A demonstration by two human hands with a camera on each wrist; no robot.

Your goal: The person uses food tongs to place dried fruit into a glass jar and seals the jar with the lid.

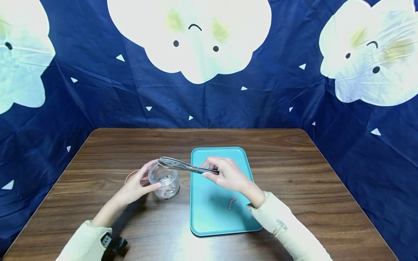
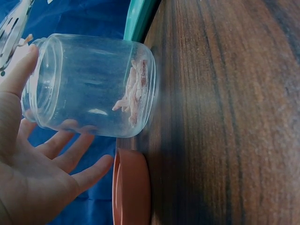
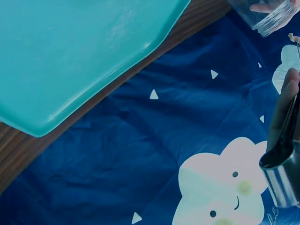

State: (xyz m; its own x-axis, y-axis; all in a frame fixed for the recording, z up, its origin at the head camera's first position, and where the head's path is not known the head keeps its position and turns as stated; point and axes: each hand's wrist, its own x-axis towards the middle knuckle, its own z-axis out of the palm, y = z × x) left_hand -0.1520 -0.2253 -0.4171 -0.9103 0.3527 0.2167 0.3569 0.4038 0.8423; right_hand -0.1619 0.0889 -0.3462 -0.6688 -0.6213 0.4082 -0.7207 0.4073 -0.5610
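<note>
My left hand [image 1: 135, 185] holds a clear jar [image 1: 169, 190] near its mouth, thumb on one side and fingers on the other. Several small pale pinkish strips [image 2: 133, 89] lie at the jar's bottom. Metal tongs [image 1: 183, 166] are gripped in my right hand [image 1: 225, 172], above the blue tray. Their tips are over the jar's mouth, and a small pale piece [image 2: 27, 39] shows at them in the left wrist view. One small brownish strip [image 1: 232, 203] lies on the tray [image 1: 212, 217].
An orange-brown round lid [image 2: 133, 187] lies on the table behind my left hand, beside the jar. The wooden table [image 1: 310, 188] runs up to a dark blue cloth backdrop [image 1: 176, 101] with white clouds. A small black device [image 1: 119, 244] is by my left sleeve.
</note>
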